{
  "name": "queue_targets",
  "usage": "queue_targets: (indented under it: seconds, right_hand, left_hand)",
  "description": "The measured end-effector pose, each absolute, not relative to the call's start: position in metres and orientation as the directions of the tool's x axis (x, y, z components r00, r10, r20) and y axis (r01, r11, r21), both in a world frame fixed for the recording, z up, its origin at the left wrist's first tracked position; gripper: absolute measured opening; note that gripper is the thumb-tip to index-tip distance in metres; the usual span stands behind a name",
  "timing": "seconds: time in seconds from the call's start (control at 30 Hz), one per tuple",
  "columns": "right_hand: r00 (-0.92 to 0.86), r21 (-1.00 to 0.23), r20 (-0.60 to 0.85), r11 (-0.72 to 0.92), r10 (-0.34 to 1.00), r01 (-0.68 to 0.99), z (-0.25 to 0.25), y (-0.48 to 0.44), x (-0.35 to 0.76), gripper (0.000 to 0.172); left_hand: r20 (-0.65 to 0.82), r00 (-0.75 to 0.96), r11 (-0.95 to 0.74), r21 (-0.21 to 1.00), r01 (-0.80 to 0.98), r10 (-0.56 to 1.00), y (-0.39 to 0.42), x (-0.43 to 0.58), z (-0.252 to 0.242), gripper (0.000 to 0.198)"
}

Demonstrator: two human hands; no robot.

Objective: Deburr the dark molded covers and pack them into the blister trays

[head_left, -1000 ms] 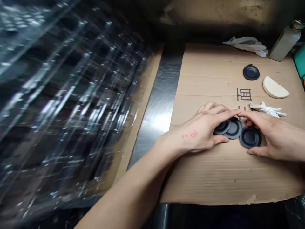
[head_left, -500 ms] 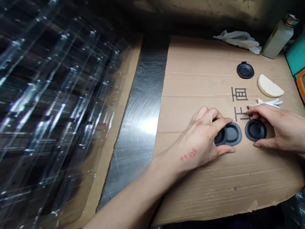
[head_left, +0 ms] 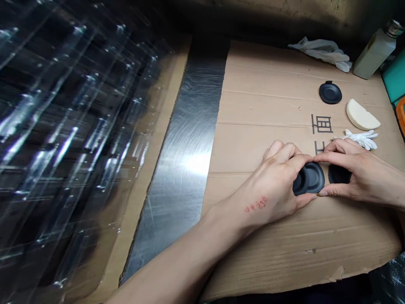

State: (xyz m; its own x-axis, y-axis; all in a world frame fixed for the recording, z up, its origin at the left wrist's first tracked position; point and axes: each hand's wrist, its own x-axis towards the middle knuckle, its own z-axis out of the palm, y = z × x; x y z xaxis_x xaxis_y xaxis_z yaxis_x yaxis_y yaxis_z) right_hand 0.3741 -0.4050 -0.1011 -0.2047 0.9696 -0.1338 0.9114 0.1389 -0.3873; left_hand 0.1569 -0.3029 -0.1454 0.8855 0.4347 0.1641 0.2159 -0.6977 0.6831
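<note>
My left hand (head_left: 281, 181) grips a small black dished disc (head_left: 300, 182), its left part hidden under the fingers. A second dark dished disc (head_left: 315, 177) overlaps it on the right, lying between both hands. The finger and thumb of my right hand (head_left: 354, 171) pinch this second disc at its top and bottom edges. Under my right palm rests another black disc (head_left: 337, 174), partly covered. Farther back on the cardboard sheet (head_left: 259, 105) lies one more black disc (head_left: 330, 93) with a small tab.
Beyond my right hand lie a white glove (head_left: 363, 138) and a cream half-round pad (head_left: 362, 116). Another white glove (head_left: 325, 51) and a capped bottle (head_left: 375, 55) stand at the back right, near a teal bin (head_left: 392, 80). Clear plastic trays (head_left: 79, 139) fill the left side.
My right hand has moved left from the right-hand disc to the edges of the middle one. My left hand keeps its grip. The view has shifted slightly.
</note>
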Motion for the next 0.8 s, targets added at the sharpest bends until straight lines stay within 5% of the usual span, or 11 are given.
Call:
queue_targets:
  seconds: [0.6,0.8]
  right_hand:
    - [-0.179,-0.408,-0.172,0.095,0.969,0.908,-0.099,-0.403,0.371,0.047]
    - [-0.223,-0.449,-0.222,0.103,0.949,0.887,-0.096,-0.404,0.373,0.059]
  left_hand:
    - [0.213,0.879,-0.735,0.648,0.199,0.427,-0.312,0.154,-0.133,0.038]
    - [0.202,0.88,-0.729,0.653,0.206,0.43,-0.311,0.154,-0.136,0.039]
